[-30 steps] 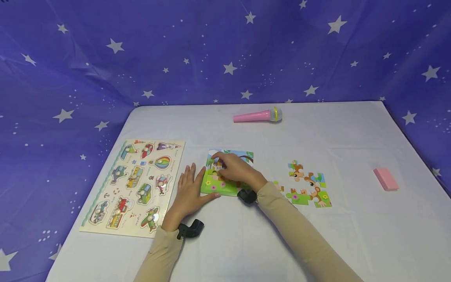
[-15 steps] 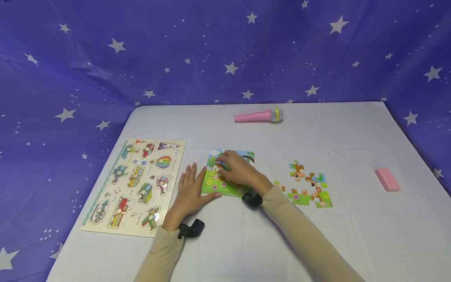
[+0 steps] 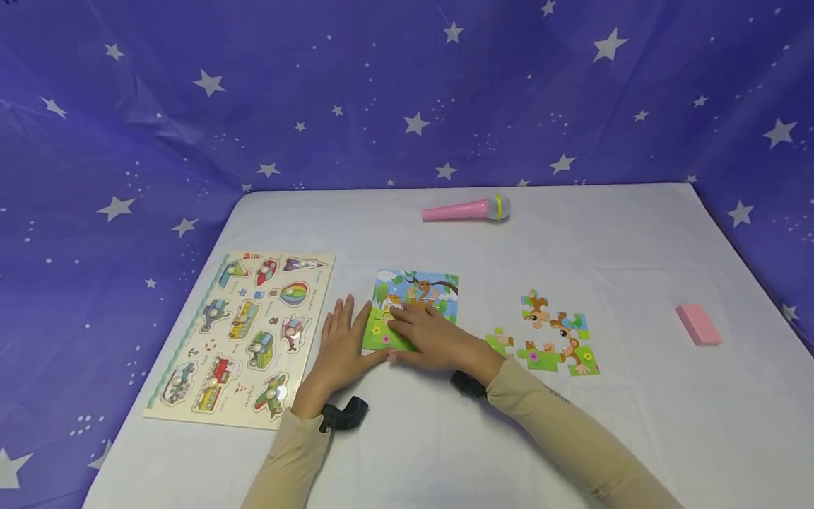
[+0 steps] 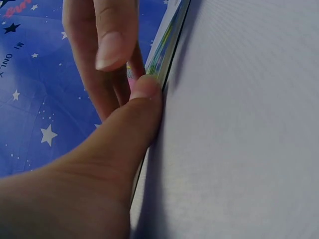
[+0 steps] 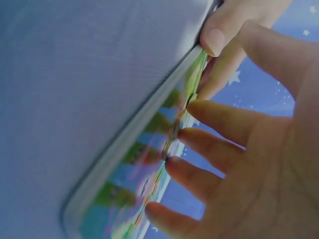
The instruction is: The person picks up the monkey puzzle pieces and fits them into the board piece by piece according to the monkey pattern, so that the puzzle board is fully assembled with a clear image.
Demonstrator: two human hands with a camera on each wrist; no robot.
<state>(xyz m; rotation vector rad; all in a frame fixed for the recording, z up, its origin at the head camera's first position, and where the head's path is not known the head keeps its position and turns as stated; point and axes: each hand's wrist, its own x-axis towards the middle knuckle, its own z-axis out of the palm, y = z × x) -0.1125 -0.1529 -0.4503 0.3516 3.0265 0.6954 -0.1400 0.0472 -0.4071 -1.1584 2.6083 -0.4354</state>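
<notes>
A jigsaw puzzle (image 3: 426, 286) with a blue-sky, tree and green-grass picture lies left of the table's middle. My right hand (image 3: 435, 339) is over its near half, fingers straight and spread. In the right wrist view the fingertips (image 5: 172, 164) rest on the joined pieces; reflections show in the glossy surface. My left hand (image 3: 343, 350) lies along the puzzle's left side, fingers extended, with the thumb (image 4: 147, 87) at the near edge. Neither hand grips a piece. On the right lie a single puzzle piece (image 3: 500, 341), a monkey-head piece (image 3: 535, 311) and a joined puzzle cluster (image 3: 575, 353).
A wooden vehicle peg puzzle (image 3: 244, 339) is to the left of my left hand. At the back lies a pink toy microphone (image 3: 464, 210); a pink block (image 3: 698, 324) is far right. A blue starry cloth (image 3: 407, 92) stands behind the white table (image 3: 636, 240).
My right hand has moved nearer and slightly right across the puzzle, its curled fingers now straightened. The puzzle's upper part is uncovered. My left hand has stayed in place.
</notes>
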